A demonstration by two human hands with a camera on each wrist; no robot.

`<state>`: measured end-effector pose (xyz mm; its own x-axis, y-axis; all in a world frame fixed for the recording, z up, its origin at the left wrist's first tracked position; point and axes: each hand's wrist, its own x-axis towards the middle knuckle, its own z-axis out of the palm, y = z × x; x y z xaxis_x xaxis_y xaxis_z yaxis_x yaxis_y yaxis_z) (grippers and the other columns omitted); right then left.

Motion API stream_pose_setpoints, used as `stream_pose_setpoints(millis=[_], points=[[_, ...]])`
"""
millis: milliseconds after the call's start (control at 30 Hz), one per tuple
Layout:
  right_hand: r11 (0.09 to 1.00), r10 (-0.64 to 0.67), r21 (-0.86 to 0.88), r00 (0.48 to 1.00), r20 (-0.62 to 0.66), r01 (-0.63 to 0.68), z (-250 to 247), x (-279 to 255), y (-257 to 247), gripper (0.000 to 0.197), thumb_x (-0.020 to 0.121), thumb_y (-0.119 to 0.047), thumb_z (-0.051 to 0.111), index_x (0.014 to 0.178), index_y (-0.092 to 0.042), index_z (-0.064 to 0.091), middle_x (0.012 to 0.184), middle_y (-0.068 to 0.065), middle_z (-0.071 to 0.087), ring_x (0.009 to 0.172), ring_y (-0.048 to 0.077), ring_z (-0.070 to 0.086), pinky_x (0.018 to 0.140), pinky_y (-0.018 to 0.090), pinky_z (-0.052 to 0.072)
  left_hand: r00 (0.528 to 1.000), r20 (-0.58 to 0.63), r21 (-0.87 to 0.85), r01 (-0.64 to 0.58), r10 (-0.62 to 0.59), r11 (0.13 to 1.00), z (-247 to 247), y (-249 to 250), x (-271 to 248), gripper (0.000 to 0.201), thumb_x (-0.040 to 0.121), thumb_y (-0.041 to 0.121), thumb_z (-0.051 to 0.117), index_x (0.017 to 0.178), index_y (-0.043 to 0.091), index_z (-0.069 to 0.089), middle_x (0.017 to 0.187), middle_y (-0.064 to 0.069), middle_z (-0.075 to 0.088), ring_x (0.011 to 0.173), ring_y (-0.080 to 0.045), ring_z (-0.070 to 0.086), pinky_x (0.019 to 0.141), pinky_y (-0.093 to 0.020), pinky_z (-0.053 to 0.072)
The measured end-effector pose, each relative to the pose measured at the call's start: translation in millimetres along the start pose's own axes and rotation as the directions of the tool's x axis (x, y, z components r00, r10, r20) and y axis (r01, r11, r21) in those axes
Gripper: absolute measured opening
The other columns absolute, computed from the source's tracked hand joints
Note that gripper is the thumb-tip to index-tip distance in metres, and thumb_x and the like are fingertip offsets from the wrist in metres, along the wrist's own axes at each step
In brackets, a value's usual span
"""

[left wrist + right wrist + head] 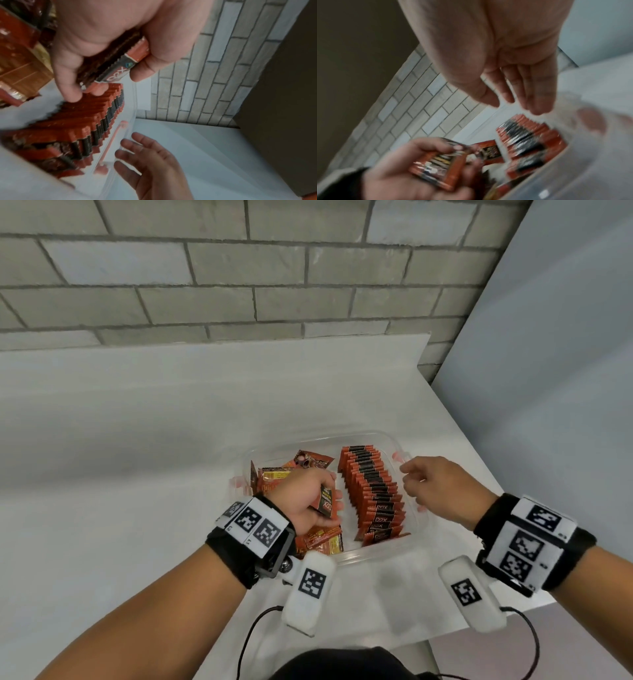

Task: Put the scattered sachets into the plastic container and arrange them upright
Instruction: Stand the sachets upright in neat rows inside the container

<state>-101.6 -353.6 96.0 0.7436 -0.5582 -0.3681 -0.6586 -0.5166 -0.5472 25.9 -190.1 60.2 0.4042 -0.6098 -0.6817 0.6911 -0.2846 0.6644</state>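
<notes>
A clear plastic container (387, 438) sits on the white counter. Its right half holds a neat upright row of orange-and-black sachets (371, 491), also seen in the left wrist view (80, 128) and the right wrist view (529, 140). Loose sachets (308, 462) lie jumbled in its left half. My left hand (308, 501) hovers over that jumble and grips a small stack of sachets (327, 501) (120, 63) (440, 165) between thumb and fingers. My right hand (431, 491) hangs empty with straight fingers (145, 155) (522, 92) by the container's right wall, beside the row.
A grey brick wall (239, 285) rises behind the counter and a pale panel (555, 371) bounds it on the right. The counter's front edge (462, 635) lies just below my right wrist. Bare counter (120, 422) spreads to the left.
</notes>
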Motion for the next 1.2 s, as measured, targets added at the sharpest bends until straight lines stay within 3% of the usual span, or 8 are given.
stream_pose_setpoints(millis=[100,200,400,567,667,867,967,1200], points=[[0.954,0.156,0.246,0.984,0.087,-0.173,8,-3,-7,0.031,0.092,-0.010,0.050,0.121,-0.001,0.056,0.100,0.007,0.061,0.096,0.022,0.059,0.098,0.043,0.048,0.995,-0.042,0.058,0.097,-0.095,0.994,12,-4,10,0.039,0.092,0.002,0.042,0.130,0.005,0.044,0.113,-0.022,0.054,0.101,-0.038,0.057,0.070,-0.049,0.052],[0.910,0.227,0.318,0.962,0.152,-0.265,18,-4,-8,0.021,0.088,-0.008,0.050,0.103,0.001,0.061,0.088,0.008,0.055,0.083,0.021,0.051,0.098,0.044,0.048,0.986,-0.041,0.046,0.163,-0.161,0.986,23,-8,18,0.054,0.089,0.001,0.043,0.142,0.007,0.035,0.142,-0.025,0.044,0.125,-0.048,0.045,0.097,-0.066,0.040],[0.871,0.221,0.402,0.956,0.192,-0.282,27,-6,-10,0.013,0.085,-0.002,0.047,0.085,-0.006,0.060,0.081,0.004,0.056,0.074,0.015,0.050,0.071,0.026,0.041,0.985,-0.022,0.014,0.172,-0.172,0.985,38,-18,23,0.040,0.091,0.001,0.036,0.130,0.005,0.045,0.122,-0.025,0.059,0.109,-0.043,0.059,0.095,-0.065,0.042],[0.888,0.223,0.384,0.968,0.117,-0.251,23,-8,-8,0.027,0.087,-0.004,0.050,0.112,-0.001,0.059,0.113,0.018,0.062,0.107,0.027,0.057,0.092,0.036,0.044,0.985,-0.031,-0.007,0.167,-0.168,0.986,40,-20,21,0.035,0.090,-0.002,0.037,0.122,0.005,0.049,0.121,-0.025,0.059,0.110,-0.043,0.058,0.095,-0.063,0.042],[0.890,0.209,0.376,0.963,0.169,-0.260,25,-8,-9,0.024,0.085,-0.003,0.048,0.102,-0.001,0.065,0.099,0.012,0.066,0.085,0.018,0.057,0.077,0.029,0.045,0.986,-0.012,-0.031,0.167,-0.167,0.986,43,-21,18,0.033,0.092,-0.002,0.034,0.121,0.004,0.049,0.120,-0.024,0.061,0.108,-0.041,0.059,0.092,-0.060,0.045],[0.889,0.235,0.375,0.965,0.119,-0.263,24,-9,-12,0.027,0.087,-0.005,0.050,0.109,0.004,0.060,0.108,0.018,0.065,0.101,0.026,0.060,0.087,0.034,0.047,0.981,-0.013,0.033,0.192,-0.191,0.981,37,-19,24,0.050,0.081,0.003,0.043,0.131,0.005,0.045,0.128,-0.025,0.056,0.119,-0.046,0.052,0.103,-0.067,0.031],[0.885,0.218,0.381,0.961,0.170,-0.268,27,-10,-14,0.024,0.088,-0.003,0.046,0.104,-0.001,0.064,0.099,0.010,0.067,0.082,0.015,0.058,0.070,0.026,0.044,0.990,-0.035,0.045,0.141,-0.139,0.989,39,-18,19,0.039,0.087,0.002,0.039,0.124,0.004,0.050,0.117,-0.022,0.064,0.106,-0.039,0.062,0.103,-0.057,0.038],[0.888,0.217,0.385,0.967,0.129,-0.251,25,-11,-15,0.021,0.090,-0.003,0.047,0.104,-0.003,0.063,0.104,0.012,0.066,0.089,0.018,0.059,0.072,0.026,0.046,0.996,0.004,0.017,0.092,-0.092,0.996,31,-16,26,0.029,0.088,-0.001,0.038,0.113,0.004,0.053,0.096,-0.018,0.067,0.087,-0.032,0.065,0.095,-0.050,0.046]])
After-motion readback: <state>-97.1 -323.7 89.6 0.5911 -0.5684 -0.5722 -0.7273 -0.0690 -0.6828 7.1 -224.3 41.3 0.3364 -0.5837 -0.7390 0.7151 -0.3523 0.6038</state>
